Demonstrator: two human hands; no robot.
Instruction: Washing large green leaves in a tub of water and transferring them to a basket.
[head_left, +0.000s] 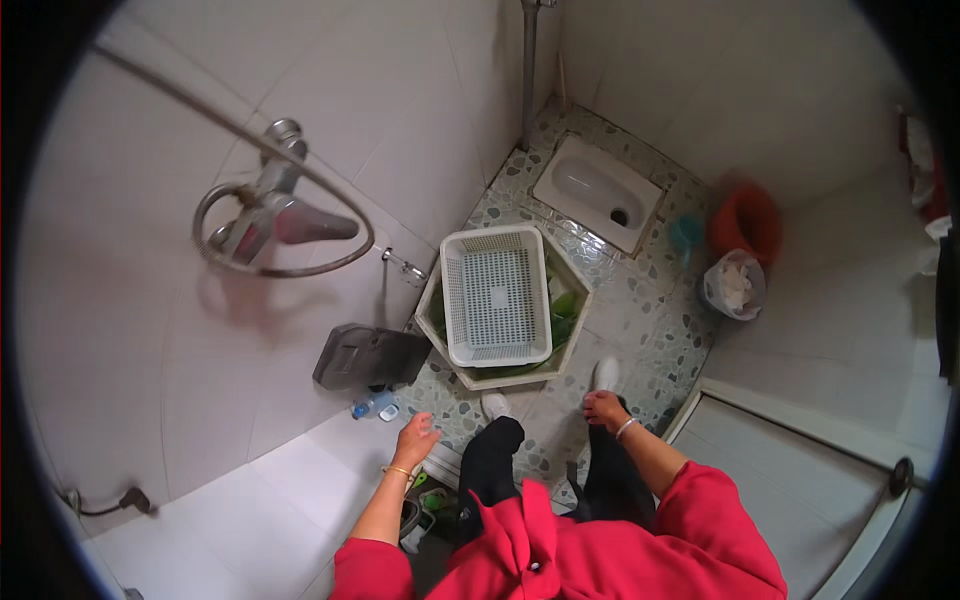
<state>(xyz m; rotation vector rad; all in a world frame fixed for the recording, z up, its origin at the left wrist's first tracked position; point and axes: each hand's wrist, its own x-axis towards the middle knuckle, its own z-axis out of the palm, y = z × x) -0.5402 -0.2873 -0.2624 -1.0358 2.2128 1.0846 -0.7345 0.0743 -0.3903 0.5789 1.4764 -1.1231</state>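
white basket (498,295): slatted plastic — set on the hexagonal tub (562,262), ahead of both hands
leaves (566,306): green, in the tub
left hand (417,438): half open, fingers loosely bent, near a bluish bottle (375,404)
right hand (604,411): by the right leg, fingers bent — whether closed, cannot tell
squat toilet (585,182): white, beyond the tub

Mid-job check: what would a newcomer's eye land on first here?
Most likely the white perforated basket in the middle, over a hexagonal tub with green leaves showing beside it. Next, probably the person's bright red top along the lower edge, then the tap and its looping hose at upper left.
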